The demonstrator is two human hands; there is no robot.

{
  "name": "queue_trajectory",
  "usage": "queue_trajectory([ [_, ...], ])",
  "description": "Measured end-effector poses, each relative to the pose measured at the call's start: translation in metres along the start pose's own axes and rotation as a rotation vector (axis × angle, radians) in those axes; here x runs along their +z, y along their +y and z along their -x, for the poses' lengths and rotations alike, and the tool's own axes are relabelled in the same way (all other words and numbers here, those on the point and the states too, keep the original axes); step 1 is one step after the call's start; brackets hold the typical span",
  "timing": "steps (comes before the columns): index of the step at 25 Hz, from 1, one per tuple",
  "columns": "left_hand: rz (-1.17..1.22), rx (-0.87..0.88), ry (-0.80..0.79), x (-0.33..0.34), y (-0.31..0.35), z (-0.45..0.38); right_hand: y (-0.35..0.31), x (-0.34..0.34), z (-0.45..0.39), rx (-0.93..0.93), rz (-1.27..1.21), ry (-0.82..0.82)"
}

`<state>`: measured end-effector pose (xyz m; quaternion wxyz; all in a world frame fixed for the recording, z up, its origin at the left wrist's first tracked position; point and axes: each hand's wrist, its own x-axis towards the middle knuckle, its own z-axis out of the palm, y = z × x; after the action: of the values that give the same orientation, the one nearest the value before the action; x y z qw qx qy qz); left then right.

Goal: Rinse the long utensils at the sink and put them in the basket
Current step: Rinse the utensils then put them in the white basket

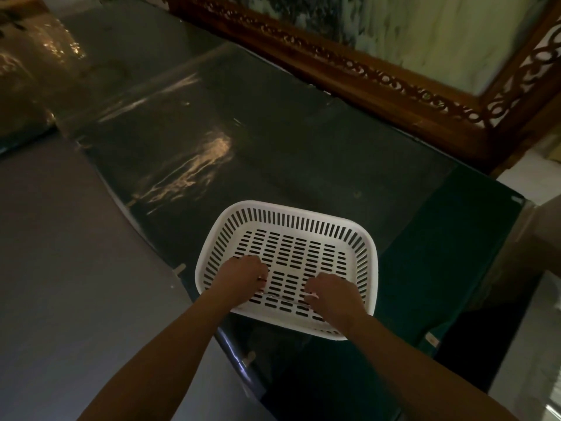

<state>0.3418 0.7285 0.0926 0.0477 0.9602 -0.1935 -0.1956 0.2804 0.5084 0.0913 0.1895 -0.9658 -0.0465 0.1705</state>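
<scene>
I see the white slotted plastic basket (pixel 303 238) resting on the dark glossy counter (pixel 243 132), near its front edge. Both hands are inside the basket. My left hand (pixel 243 276) and right hand (pixel 334 296) are curled, each pinching one end of a thin long utensil (pixel 283 299) lying low across the basket floor; its type cannot be determined

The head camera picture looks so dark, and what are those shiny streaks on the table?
Head view: the room is dim, so only the white basket stands out; the streaks are glare from light bouncing off the glossy dark tabletop; the carved frame bends at the edge from the wide lens.
</scene>
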Motion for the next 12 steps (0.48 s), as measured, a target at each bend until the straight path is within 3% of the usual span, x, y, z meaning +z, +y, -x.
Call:
queue_trajectory([
  [4, 0.03, -0.011, 0.232, -0.022, 0.005, 0.014, -0.002, -0.027, 0.011, 0.013, -0.025, 0.211],
  [12, -0.025, 0.071, 0.5, -0.094, 0.053, 0.054, -0.007, -0.116, 0.057, -0.077, 0.161, 0.511],
])
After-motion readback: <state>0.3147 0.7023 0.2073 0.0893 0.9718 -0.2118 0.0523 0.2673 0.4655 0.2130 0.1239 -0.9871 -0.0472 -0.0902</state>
